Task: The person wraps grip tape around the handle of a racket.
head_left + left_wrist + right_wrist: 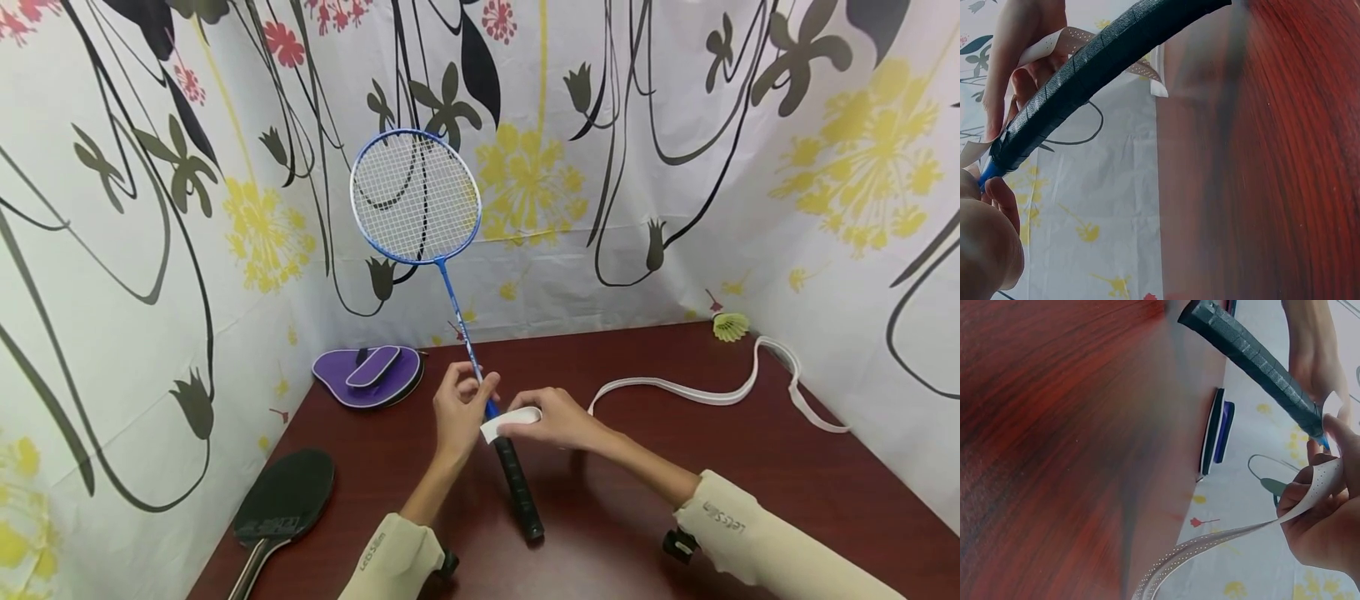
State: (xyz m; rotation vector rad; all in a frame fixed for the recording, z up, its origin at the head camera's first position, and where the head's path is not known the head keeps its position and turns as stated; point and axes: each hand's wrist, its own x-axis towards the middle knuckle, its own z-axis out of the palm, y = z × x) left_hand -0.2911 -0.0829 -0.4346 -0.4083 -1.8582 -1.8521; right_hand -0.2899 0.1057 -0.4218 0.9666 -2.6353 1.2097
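Observation:
My left hand point(457, 417) grips the blue shaft of a badminton racket point(460, 317) just above its black wrapped handle point(516, 487). The racket tilts, head up and away from me, its butt toward me over the table. Pinched in my right hand point(561, 418) is a white perforated grip tape point(512, 422), its end against the handle's top. In the right wrist view the tape point(1194, 547) trails off from my right hand point(1329, 531). The left wrist view shows the tape point(1072, 40) passing behind the handle point(1097, 59).
The loose tape point(686, 392) winds across the dark red table point(615, 533) to the right. A yellow shuttlecock point(730, 327) lies at the back right. A purple paddle case point(367, 377) sits back left, and a black table tennis paddle point(288, 496) lies front left. Patterned cloth point(652, 183) hangs around the table.

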